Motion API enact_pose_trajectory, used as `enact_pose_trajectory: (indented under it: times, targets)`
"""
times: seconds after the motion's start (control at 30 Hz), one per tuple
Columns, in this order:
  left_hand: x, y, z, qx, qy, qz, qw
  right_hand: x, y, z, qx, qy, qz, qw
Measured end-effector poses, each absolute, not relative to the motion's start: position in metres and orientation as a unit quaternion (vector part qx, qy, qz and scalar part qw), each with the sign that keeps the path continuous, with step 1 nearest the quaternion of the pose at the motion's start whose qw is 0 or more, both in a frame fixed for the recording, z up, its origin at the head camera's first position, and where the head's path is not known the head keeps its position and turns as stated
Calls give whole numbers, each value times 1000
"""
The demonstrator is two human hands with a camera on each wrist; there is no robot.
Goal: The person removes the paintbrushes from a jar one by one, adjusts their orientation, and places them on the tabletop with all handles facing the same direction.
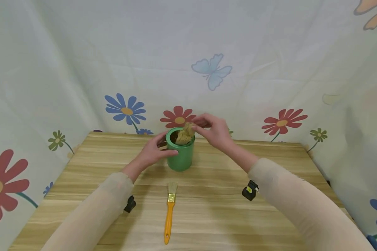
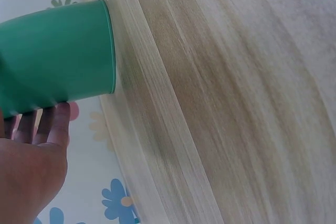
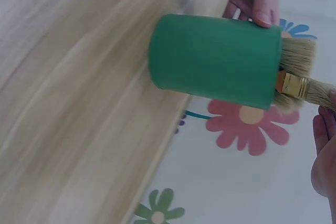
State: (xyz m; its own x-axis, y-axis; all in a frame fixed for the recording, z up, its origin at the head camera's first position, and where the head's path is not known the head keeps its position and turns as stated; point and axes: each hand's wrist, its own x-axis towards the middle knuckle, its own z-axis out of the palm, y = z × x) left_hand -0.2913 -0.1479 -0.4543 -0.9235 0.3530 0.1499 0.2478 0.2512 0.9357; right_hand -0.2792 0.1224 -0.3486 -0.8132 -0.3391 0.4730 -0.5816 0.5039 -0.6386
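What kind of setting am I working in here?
Probably a staged tabletop booth, not a real workshop: a bare wooden table walled in by flower-and-butterfly printed cloth, with only a green cup of paintbrushes and one loose orange-handled paintbrush.

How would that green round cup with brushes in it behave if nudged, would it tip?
The green cylindrical cup looks smooth and straight-sided, so it would probably slide on the wooden table. The bristle-up brushes poking above its rim may make it a bit top-heavy. The left hand steadies it.
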Motion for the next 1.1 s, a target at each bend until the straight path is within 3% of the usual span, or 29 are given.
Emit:
enact_pose_trajectory:
  times: [0.7,1.1]
  targets:
    - [-289,-147,-453,188,794,576,44,-268,160,-276,243,-816,490,187]
    - [-291,-148,-454,186,794,577,46,-251,190,-267,213,-819,516,135]
